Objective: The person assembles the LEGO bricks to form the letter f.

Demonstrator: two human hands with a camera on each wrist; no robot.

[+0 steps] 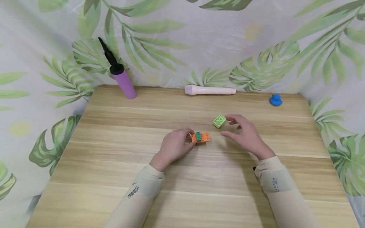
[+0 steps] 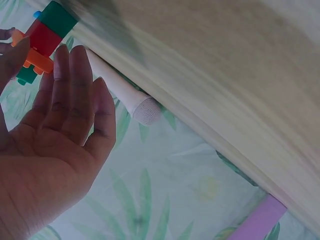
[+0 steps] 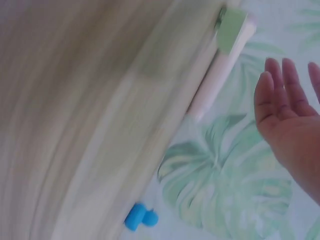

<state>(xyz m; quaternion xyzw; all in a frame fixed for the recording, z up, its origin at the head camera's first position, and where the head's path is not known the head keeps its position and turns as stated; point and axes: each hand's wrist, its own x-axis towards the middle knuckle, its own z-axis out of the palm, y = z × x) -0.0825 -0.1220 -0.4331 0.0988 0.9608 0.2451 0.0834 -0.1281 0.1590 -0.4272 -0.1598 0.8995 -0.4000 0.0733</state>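
My left hand [image 1: 174, 145] pinches the left end of a small stack of toy building bricks [image 1: 204, 137] near the middle of the table. An orange brick with a narrow green one lies on top. In the left wrist view, a red brick [image 2: 44, 38] and a dark green brick [image 2: 57, 19] are joined to the orange brick [image 2: 40, 61]. My right hand [image 1: 248, 135] has its fingers spread and holds nothing. Just left of its index fingertip, a lime green brick [image 1: 219, 121] rests on the table; whether they touch I cannot tell.
Along the back edge of the wooden table [image 1: 114, 164] lie a pale pink microphone [image 1: 211, 90] and, farther right, a blue toy duck [image 1: 275, 100]. A purple hand pump [image 1: 125, 82] with a black top is at the back left. Leaf-patterned cloth [image 1: 171, 44] surrounds the table.
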